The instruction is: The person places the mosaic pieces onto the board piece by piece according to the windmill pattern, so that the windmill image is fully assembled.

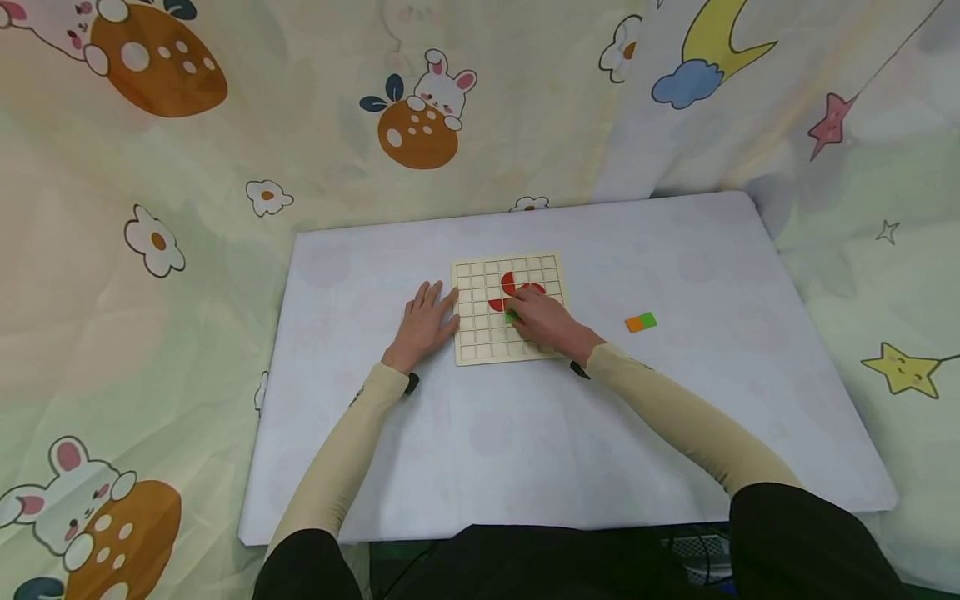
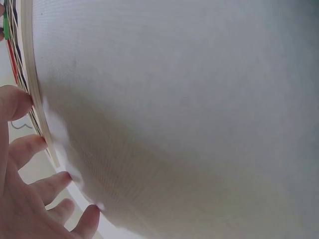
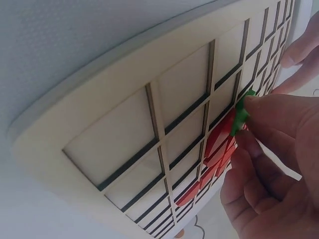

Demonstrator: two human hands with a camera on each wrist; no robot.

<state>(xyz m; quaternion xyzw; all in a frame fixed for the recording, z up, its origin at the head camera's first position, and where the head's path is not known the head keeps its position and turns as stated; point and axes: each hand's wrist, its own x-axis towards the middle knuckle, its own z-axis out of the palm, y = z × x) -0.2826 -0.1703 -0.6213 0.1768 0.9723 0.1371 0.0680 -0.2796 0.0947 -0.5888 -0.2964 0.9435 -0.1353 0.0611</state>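
A light wooden grid board (image 1: 472,340) lies flat on the white table. Several red pieces (image 1: 507,283) with curved edges sit in its squares near the middle, partly hidden by my right hand (image 1: 547,321). Between thumb and fingertips, that hand pinches a small green tile (image 3: 240,117), tilted right at the grid beside the red pieces. My left hand (image 1: 423,327) lies with spread fingers along the board's left edge. In the left wrist view its thumb and index finger touch the board's side, and the other fingertips rest on the table.
To the right of the board, an orange square (image 1: 634,324) and a green square (image 1: 648,319) lie side by side on the white tabletop (image 1: 720,350). A cloth printed with rabbits, flowers and stars hangs behind and around the table. Dark cables show below the front edge.
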